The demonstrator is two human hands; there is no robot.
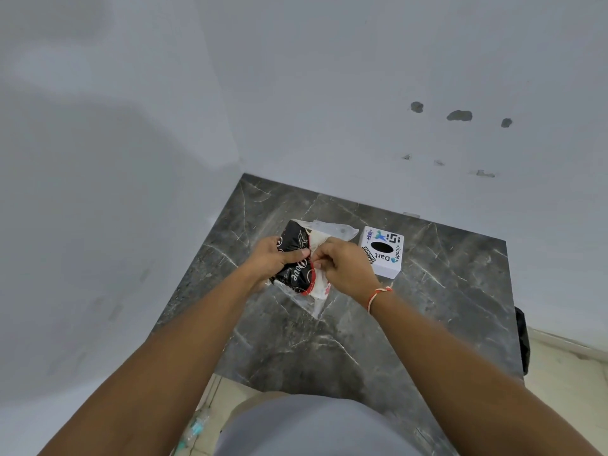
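A soft tissue pack [296, 255], black with white swirls, a red stripe and a white side, lies on the dark marble table [444, 291] in a clear plastic wrapper. My left hand [274, 258] grips the black part of the pack, thumb across its top. My right hand [342, 264] pinches the white edge of the pack near the red stripe, fingers curled. Loose clear plastic [335, 230] sticks out behind and below the pack.
A white tissue box [383, 251] with stickers and a black oval opening stands just right of my right hand. Pale walls close in at the left and back. A dark object [523, 340] hangs off the table's right edge. Tiled floor lies below.
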